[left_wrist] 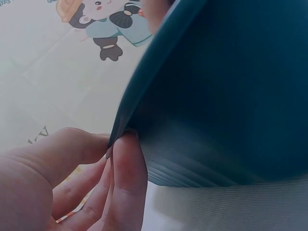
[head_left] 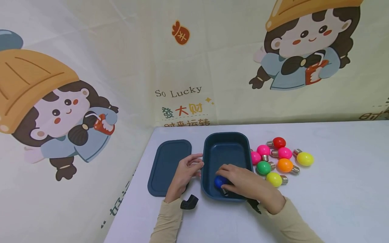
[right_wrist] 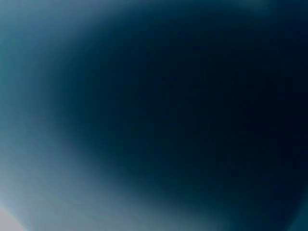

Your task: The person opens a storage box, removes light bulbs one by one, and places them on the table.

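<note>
A dark blue rectangular container (head_left: 226,153) stands on the white table. My left hand (head_left: 188,170) is at its left wall; in the left wrist view the thumb and a fingertip (left_wrist: 126,154) pinch the edge of the container (left_wrist: 216,96). Inside, near the front, my right hand (head_left: 243,180) reaches over the right wall and holds a blue light bulb (head_left: 219,182), its metal screw base pointing toward the front. A dark blue blur of the container (right_wrist: 168,106) fills the right wrist view, so the right fingers are hidden there.
A flat dark blue lid (head_left: 168,162) lies left of the container, partly behind the left hand. To the right lie several coloured bulbs, among them a red bulb (head_left: 279,142), an orange bulb (head_left: 285,165), a green bulb (head_left: 263,167) and a yellow bulb (head_left: 305,159).
</note>
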Tool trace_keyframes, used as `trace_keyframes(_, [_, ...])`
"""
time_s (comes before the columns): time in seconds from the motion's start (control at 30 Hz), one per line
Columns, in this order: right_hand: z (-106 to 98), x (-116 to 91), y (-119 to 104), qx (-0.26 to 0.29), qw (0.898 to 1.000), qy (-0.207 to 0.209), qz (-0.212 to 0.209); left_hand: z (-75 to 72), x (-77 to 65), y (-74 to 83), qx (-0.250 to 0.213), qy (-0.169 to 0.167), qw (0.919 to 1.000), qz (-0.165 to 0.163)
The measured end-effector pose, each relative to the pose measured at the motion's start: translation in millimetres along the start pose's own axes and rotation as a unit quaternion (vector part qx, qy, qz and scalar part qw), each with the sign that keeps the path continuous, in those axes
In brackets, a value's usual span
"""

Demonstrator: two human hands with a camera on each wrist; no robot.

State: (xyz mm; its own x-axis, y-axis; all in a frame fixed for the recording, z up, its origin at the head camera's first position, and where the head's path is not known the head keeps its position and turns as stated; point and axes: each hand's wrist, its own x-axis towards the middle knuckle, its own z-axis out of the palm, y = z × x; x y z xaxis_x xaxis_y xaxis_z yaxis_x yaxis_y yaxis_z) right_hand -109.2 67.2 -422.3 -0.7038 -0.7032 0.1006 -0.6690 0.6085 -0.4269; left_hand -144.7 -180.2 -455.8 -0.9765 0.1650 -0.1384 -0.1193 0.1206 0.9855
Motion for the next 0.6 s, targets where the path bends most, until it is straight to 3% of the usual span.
trace_keyframes(0.27, [9.5, 3.5, 2.7, 0.016, 1.000, -0.017, -0.007, -0.6, -1.8, 2.1, -0.002, 0.002, 1.0000, -0.004])
trace_keyframes(0.6, [14.1, 4.2, 5.6, 0.014, 1.000, -0.003, -0.024, 0.2, -0.7, 1.2, -0.006, -0.001, 1.0000, -0.003])
